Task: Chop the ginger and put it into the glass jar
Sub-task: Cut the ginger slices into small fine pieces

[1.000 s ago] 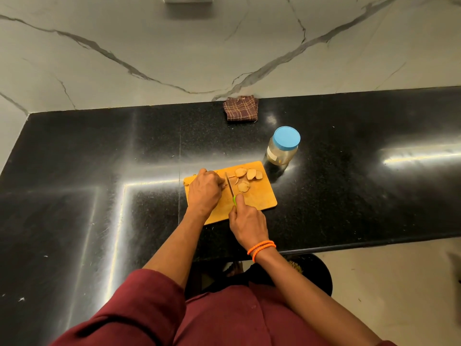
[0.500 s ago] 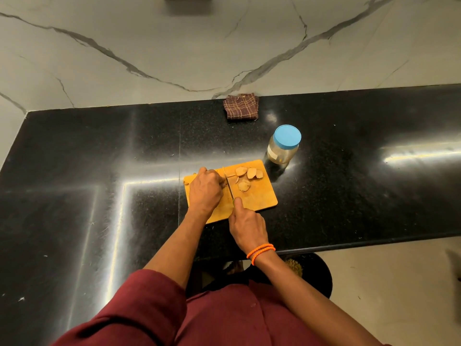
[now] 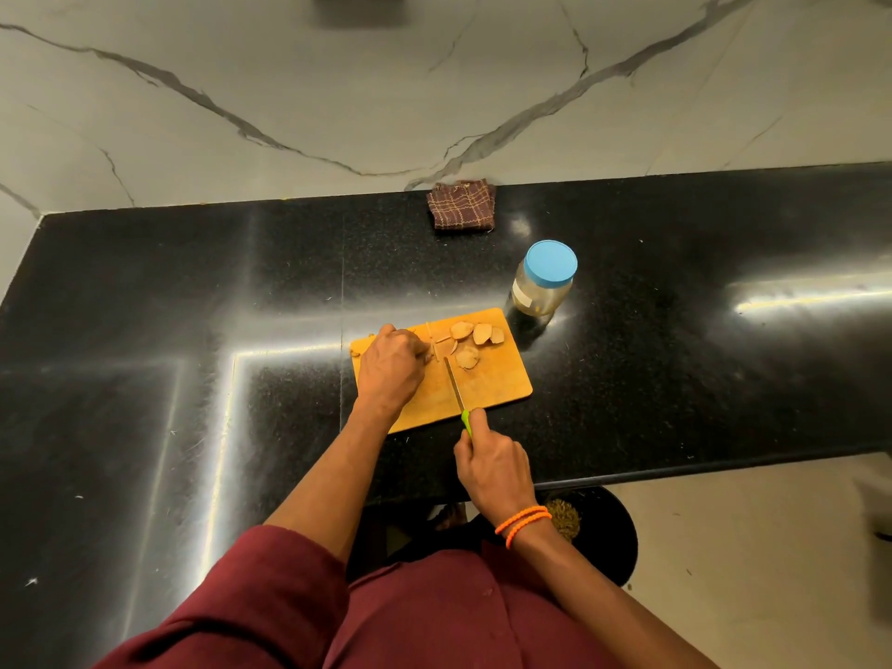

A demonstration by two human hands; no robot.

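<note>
An orange cutting board (image 3: 492, 386) lies on the black counter. Several pale ginger slices (image 3: 470, 338) sit at its far side. My left hand (image 3: 392, 366) is curled over a ginger piece at the board's left, which is mostly hidden under the fingers. My right hand (image 3: 492, 468) grips a knife (image 3: 456, 388) by its green handle; the blade lies over the board, its tip just right of my left fingers. A glass jar (image 3: 543, 284) with a blue lid on stands upright just past the board's far right corner.
A folded brown checked cloth (image 3: 462, 205) lies against the marble wall behind the board. The counter's front edge (image 3: 675, 470) runs just behind my right hand. Below it stands a dark round bin (image 3: 608, 533) on the pale floor.
My right hand has drawn back toward me, pulling the knife along the board, so the blade and green handle now show. My left hand has stayed on the ginger.
</note>
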